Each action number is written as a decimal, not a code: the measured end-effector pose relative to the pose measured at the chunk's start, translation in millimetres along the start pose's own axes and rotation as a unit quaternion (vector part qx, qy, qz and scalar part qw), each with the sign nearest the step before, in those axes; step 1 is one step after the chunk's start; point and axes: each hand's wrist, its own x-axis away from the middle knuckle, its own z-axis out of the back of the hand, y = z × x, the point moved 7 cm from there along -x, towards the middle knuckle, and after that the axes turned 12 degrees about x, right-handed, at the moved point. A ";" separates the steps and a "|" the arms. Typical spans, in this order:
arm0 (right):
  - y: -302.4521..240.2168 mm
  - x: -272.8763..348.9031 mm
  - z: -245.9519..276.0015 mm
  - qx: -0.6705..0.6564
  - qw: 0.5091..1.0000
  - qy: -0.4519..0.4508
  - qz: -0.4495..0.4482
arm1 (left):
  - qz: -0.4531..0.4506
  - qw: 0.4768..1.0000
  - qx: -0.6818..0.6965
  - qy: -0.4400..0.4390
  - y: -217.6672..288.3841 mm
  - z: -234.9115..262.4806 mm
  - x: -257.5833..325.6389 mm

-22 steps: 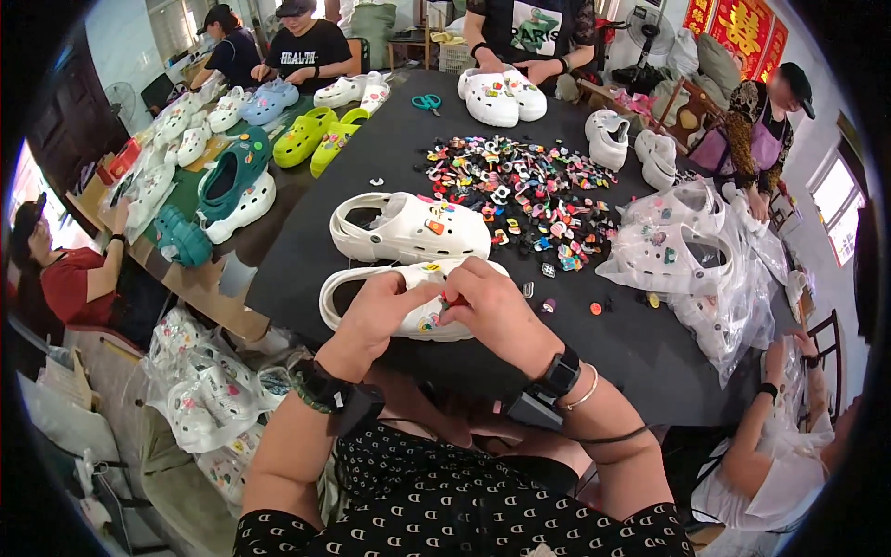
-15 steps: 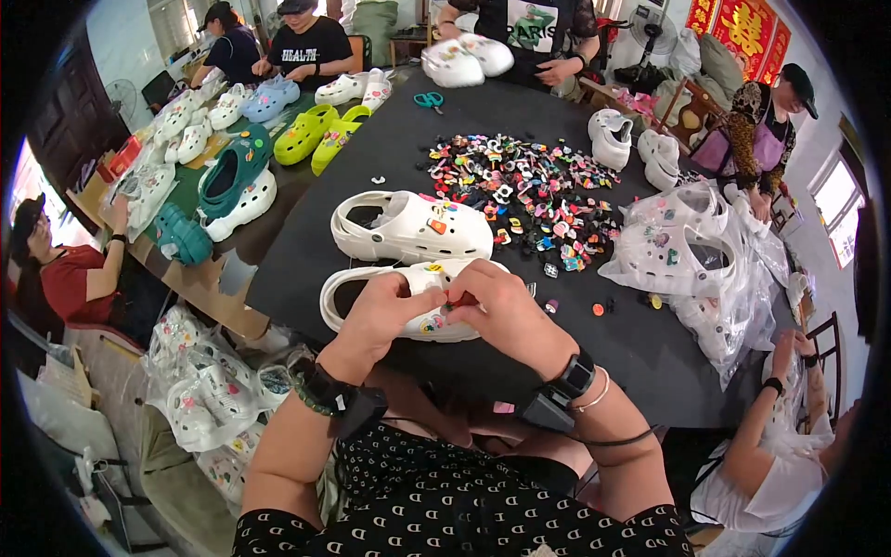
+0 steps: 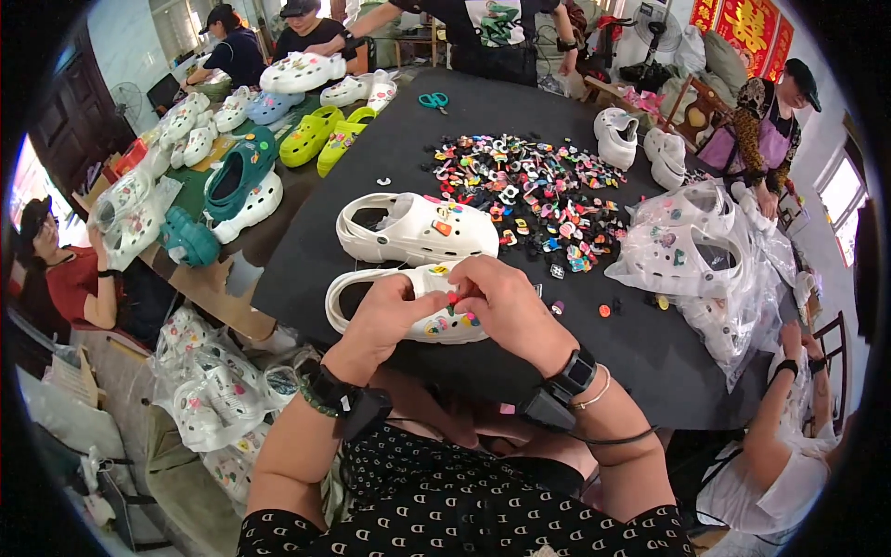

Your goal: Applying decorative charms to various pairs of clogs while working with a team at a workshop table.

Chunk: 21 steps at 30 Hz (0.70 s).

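Two white clogs lie side by side at the near edge of the black table. Over the near clog (image 3: 422, 278), my left hand (image 3: 390, 314) is closed at the shoe's opening, its thumb reaching across the upper. My right hand (image 3: 509, 299) pinches a small red shoe charm (image 3: 453, 298) against that upper, beside the left thumb tip. The fingers partly hide the charm and the toe. Behind stands the far clog (image 3: 404, 243), with charms fixed on its upper.
A heap of colourful charms (image 3: 534, 190) spreads beyond the clogs. Bagged white clogs (image 3: 687, 251) lie at right, teal scissors (image 3: 433, 101) at the far edge. Another table at left holds green clogs (image 3: 311, 139) and teal clogs (image 3: 237, 181). Several people work around both tables.
Both my hands stay on the near clog with only small finger shifts. Across the table, a person has swung white clogs leftward to the other table. The view has shifted slightly.
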 end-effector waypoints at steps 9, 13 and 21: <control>2.4 0.8 2.8 0.082 0.990 0.100 0.054 | -0.009 0.998 -0.067 -0.017 1.3 -1.2 4.4; 9.8 -1.8 -8.0 0.070 0.996 0.040 0.024 | -0.026 0.999 -0.025 -0.027 -1.1 -4.3 8.5; -6.1 -2.7 -5.7 0.132 0.991 0.010 -0.003 | -0.018 0.998 -0.051 -0.018 -3.7 -1.3 15.6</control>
